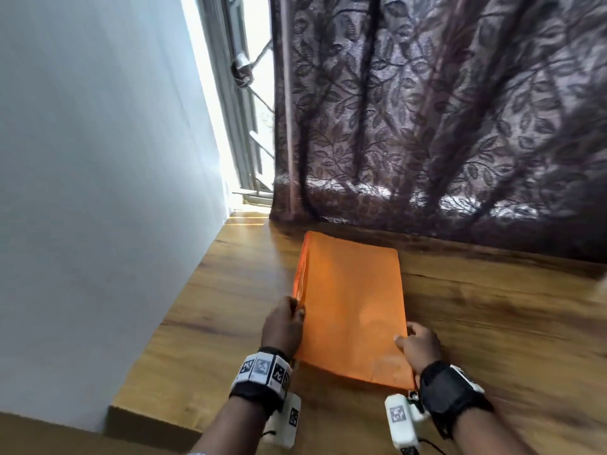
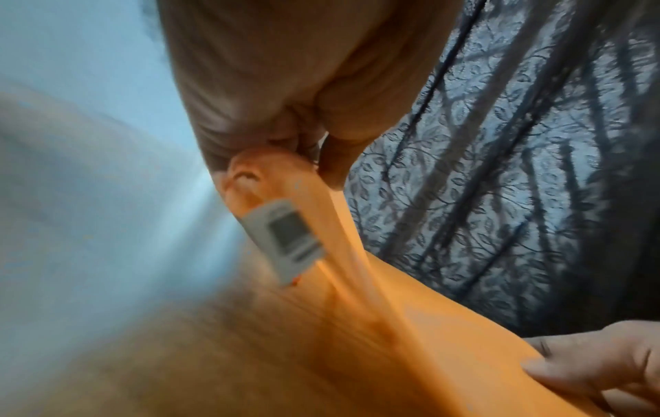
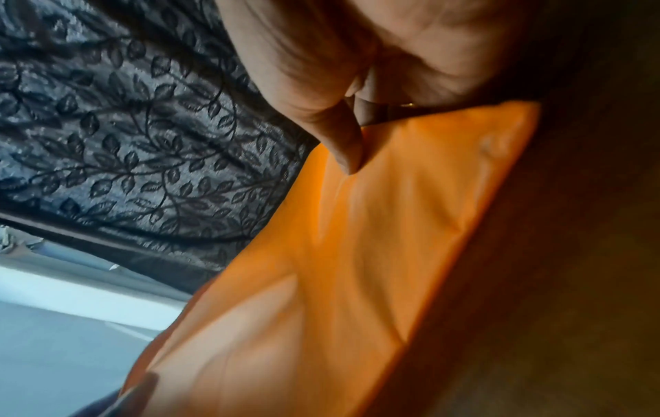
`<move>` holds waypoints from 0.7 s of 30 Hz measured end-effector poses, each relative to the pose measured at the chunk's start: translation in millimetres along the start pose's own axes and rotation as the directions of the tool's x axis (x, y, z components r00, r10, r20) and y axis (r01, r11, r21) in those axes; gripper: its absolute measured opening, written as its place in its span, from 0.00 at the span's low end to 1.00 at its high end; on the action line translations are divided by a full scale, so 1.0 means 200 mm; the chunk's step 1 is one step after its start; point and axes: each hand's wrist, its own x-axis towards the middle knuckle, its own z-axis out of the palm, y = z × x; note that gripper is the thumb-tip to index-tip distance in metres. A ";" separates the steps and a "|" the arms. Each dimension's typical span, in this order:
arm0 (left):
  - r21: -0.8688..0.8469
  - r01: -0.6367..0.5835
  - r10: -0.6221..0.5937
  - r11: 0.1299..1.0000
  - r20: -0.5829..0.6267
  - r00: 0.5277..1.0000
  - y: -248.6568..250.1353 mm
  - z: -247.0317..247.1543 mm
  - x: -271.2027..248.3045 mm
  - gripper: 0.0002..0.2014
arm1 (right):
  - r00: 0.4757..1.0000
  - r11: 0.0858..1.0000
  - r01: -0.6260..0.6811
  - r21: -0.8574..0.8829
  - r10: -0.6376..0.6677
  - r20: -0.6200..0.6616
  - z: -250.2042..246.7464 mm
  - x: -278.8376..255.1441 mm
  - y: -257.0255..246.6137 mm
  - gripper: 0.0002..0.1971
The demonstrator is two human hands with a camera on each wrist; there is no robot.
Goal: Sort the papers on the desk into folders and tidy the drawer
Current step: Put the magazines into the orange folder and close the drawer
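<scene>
Fingers (image 1: pixel 297 311) of both hands pinch the folder (image 1: pixel 353 307) edges.
Folder lies flat on the worktop (image 1: pixel 492 323), left hand (image 1: pixel 282 323) and right hand (image 1: pixel 420 344) gripping; no loose papers or drawer visible, so progress cannot be judged.

Looks like a room in a home, a desk corner set up against a window. Wood-grain surface (image 1: pixel 492 323) pushed into the corner beside a plain pale painted wall (image 1: pixel 98 159). Heavy dark curtain (image 1: pixel 443 110) with a woven leaf-and-vine pattern hanging down to the surface's back edge, the sort found in a living room or bedroom. Daylight through the gap at its left, past a grey window frame (image 1: pixel 226 93) with a metal grille (image 1: pixel 259 139) outside. Orange folder (image 1: pixel 351 307) lying flat on the wood, hinting at a household study spot.
</scene>
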 end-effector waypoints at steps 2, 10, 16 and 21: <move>0.000 -0.068 0.068 0.998 0.027 0.997 0.09 0.10 -0.01 0.08 | 0.999 0.999 -0.019 0.040 0.021 -0.032 -0.10 -0.04 0.08 0.07; 0.084 -0.207 0.187 0.975 0.195 0.963 0.44 0.47 -0.12 0.12 | 0.977 0.958 -0.162 0.234 0.190 -0.099 -0.52 -0.12 0.41 0.10; 0.270 -0.324 0.211 0.907 0.376 0.902 0.70 0.73 -0.17 0.24 | 0.986 0.985 -0.168 0.032 0.168 -0.011 -0.85 -0.09 0.61 0.17; 0.357 -0.529 0.407 0.770 0.364 0.838 0.99 0.90 -0.25 0.22 | 0.978 0.987 -0.154 -0.054 0.145 -0.150 -1.20 -0.05 0.68 0.11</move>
